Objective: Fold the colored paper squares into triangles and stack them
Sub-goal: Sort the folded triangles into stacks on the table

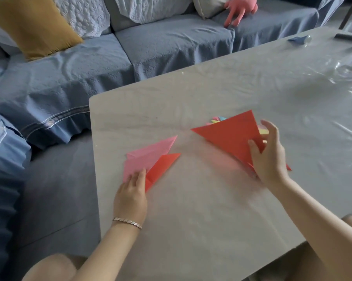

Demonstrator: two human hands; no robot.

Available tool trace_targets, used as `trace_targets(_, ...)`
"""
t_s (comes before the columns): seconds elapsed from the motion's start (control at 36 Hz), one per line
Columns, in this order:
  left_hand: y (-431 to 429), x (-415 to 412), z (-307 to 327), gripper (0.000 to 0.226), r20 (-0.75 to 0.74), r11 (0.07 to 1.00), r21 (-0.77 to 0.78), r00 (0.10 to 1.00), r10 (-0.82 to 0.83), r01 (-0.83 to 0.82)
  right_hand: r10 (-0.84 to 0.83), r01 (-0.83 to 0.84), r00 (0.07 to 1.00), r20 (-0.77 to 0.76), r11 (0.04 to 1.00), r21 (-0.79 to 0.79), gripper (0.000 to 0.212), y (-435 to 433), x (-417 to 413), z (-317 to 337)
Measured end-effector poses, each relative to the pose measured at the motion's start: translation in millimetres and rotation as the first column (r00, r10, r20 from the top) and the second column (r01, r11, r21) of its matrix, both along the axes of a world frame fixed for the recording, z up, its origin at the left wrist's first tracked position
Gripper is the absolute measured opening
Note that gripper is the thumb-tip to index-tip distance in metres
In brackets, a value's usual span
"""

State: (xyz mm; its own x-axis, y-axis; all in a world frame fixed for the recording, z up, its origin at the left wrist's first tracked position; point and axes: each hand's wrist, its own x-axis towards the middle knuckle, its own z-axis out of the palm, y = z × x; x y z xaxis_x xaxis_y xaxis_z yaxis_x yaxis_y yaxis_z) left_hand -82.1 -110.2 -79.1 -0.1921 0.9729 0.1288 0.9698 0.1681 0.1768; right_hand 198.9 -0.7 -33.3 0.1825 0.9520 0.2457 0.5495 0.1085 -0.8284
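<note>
A red paper sheet (229,134) is lifted off the table, pinched at its right corner between the thumb and fingers of my right hand (269,157). Behind it lies a pile of coloured paper squares (216,119), mostly hidden by the red sheet. At the table's left side a folded pink triangle (148,157) lies on a folded red triangle (161,169). My left hand (130,197) rests with straight fingers on the near corner of the pink triangle.
The grey table (211,209) has a glossy plastic cover. A blue object (298,39) lies at its far right. A blue sofa (69,78) with a mustard cushion (29,27) stands left and behind. A pink toy (240,9) sits on the sofa.
</note>
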Motion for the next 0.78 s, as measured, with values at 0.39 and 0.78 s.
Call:
trace_targets(0.39, 13.3, 66.7, -9.6, 0.055, -0.105, 0.841, 0.01, 0.837, -0.538, 0.541, 0.152, -0.122, 0.835, 0.529, 0.988, -0.092, 0.034, -6.4, 4.2, -31.3)
trace_targets(0.78, 3.4, 74.7, -25.6, 0.049, 0.047, 0.901, -0.04, 0.902, -0.43, 0.432, 0.581, -0.552, 0.379, 0.72, 0.767, -0.329, 0.07, -75.6, -39.9, -69.9)
